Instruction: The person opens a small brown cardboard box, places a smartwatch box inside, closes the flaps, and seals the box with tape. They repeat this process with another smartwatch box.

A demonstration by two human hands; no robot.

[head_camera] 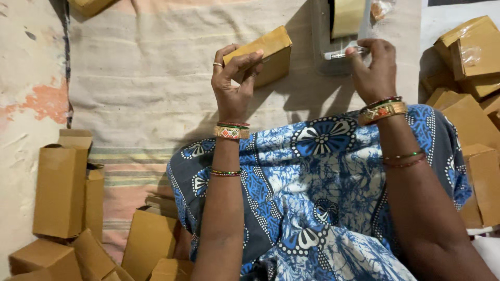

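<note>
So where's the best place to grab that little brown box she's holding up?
Probably across its narrow end, coming from below, as the left hand does now. The small brown box is long and flat-sided, so fingers and thumb can pinch opposite faces. That leaves the far end free, toward the tape dispenser.

Open brown cartons (pixel 60 190) lie piled on a striped cloth (pixel 146 88) (sealed boxes (pixel 471 49) opposite).

We hold both forearms stretched forward over our lap, bangles at each wrist. Our left hand (pixel 235 83) is raised, fingers curled in a grip, thumb up. Our right hand (pixel 374 67) pinches with fingertips, knuckles toward us.
</note>
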